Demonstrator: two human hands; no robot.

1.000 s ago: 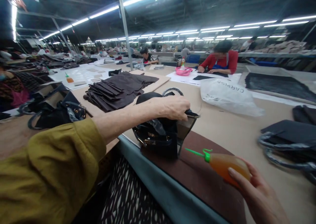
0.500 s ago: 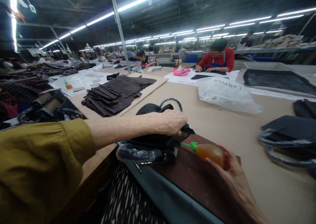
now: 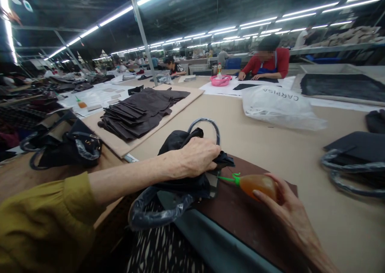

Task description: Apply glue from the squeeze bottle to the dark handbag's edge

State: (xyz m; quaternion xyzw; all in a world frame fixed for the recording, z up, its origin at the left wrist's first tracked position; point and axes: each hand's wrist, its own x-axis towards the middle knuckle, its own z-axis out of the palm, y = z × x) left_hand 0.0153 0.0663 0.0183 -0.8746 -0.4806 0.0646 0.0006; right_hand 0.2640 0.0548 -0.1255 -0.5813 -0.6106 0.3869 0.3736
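Head view: white plastic bag (image 3: pixel 279 106) on table (image 3: pixel 270 148), lettering "CARPISA", seen upside down. Black handbag (image 3: pixel 180 138) on brown mat (image 3: pixel 240 213) at near table edge. Left hand (image 3: pixel 198 156) clenched on its top. Right hand (image 3: pixel 288 213) wrapped round orange squeeze bottle (image 3: pixel 258 185), green nozzle at handbag. Second ago: handbag upright, bottle well apart. Now handbag flat, wrapped handle overhanging edge.

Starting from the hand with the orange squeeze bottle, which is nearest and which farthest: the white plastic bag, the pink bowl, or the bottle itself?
1. The orange squeeze bottle, held in the right hand at the near edge.
2. The white plastic bag, farther back, mid-table.
3. The pink bowl, farthest back and to the left.
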